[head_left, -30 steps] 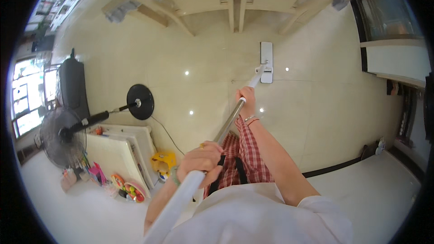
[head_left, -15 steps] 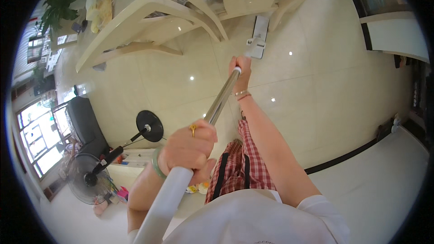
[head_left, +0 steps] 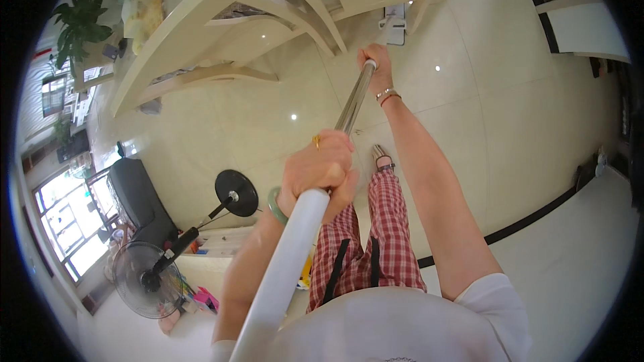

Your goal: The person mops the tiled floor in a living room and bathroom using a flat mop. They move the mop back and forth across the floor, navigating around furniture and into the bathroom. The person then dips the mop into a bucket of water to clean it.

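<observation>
A flat floor mop with a white and silver pole [head_left: 285, 261] slants from the lower edge up across the middle. My left hand [head_left: 316, 171], with a gold ring and a green bangle, is closed round the pole where the white grip meets the metal tube. Farther along, my right hand [head_left: 377, 64] is wrapped round the metal part, with thin bracelets on its wrist. The grey-white flat mop head [head_left: 396, 30] lies on the tiled floor [head_left: 429, 121], partly in among the legs of beige furniture. My right hand hides the pole's lower end.
Beige furniture with curved legs [head_left: 315, 33] stands ahead, at the far side. On the left are a standing fan [head_left: 149, 280] with a round black base [head_left: 236, 193] and a dark grey box-like object [head_left: 142, 198]. A white cabinet [head_left: 587, 27] stands at the far right.
The mop head has slid farther away, in between the furniture legs. Both hands have moved forward and to the right with the pole. A foot now shows below it.
</observation>
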{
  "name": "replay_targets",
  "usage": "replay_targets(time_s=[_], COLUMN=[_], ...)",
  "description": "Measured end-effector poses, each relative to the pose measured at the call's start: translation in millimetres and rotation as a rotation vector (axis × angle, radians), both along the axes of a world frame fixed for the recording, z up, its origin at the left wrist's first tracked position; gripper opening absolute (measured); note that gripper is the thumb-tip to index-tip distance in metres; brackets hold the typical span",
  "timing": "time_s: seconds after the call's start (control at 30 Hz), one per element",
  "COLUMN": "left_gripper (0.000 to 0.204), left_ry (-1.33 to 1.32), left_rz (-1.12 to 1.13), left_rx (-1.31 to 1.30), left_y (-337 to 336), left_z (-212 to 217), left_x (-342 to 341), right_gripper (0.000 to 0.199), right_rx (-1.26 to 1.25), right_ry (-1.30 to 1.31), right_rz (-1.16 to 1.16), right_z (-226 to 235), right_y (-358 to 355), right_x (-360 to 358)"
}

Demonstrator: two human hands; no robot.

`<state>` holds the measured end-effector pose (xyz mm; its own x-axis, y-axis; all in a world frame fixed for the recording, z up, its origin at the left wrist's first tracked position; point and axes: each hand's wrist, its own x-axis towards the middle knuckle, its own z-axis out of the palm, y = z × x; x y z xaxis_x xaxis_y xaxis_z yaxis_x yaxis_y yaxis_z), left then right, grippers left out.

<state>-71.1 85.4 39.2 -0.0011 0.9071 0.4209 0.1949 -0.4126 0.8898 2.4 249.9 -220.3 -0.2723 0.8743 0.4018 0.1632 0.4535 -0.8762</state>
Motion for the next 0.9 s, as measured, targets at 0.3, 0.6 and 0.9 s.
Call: replay_targets(time_s=[0.3, 0.6, 0.9], left_gripper=[0.023, 0.02, 0.026], left_ry=[-0.054, -0.162, -0.264], left_rz=[0.296, 0.432, -0.058], left_rx=[-0.171, -0.314, -0.196], left_y=[-188.3, -329.7, -253.7], left_z=[50.2, 120.1, 139.8], left_x=[-8.6, -9.3, 3.9], right_gripper=[0.011, 0.009, 0.009], right_rx=[-0.143, -0.352, -0.333], right_ry=[-0.288, -0.463, -0.253], right_rz=[0.29, 0.527, 0.24], right_z=[40.3, 101.8, 117.7], right_y=[-187.7, -362.2, -335.7], right_x=[15.2, 20.3, 60.4])
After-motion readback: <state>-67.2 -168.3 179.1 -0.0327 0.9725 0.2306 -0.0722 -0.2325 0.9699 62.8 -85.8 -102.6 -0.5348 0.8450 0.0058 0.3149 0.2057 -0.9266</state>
